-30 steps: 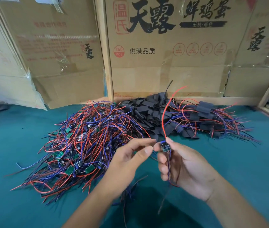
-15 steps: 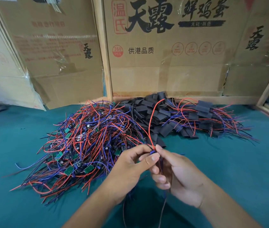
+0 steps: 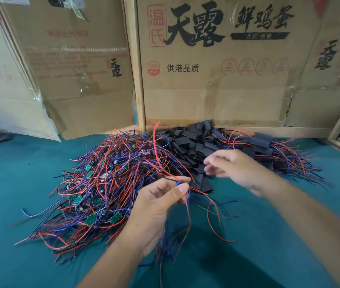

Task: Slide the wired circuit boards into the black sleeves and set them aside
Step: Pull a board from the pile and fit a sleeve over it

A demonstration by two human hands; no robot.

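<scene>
- Judging by the piles, a modest share of the job is done: a heap of finished boards in flat black sleeves with red and blue leads (image 3: 273,150) lies toward the back right of the teal cloth-covered counter (image 3: 19,183).
- A far larger tangle of bare green circuit boards on red and blue wires (image 3: 107,183) covers the middle left of the counter, all unsleeved.
- A stock of empty flat black sleeves (image 3: 194,142) sits at the back edge between the two heaps.
- One small wired circuit board (image 3: 178,183) is pinched at the fingertips of the left hand (image 3: 160,206), wires trailing down, not yet sleeved.
- The right hand (image 3: 237,169), blurred, hovers over the empty sleeves with fingers loosely spread and holds nothing; fetching a sleeve looks like the step in hand.
</scene>
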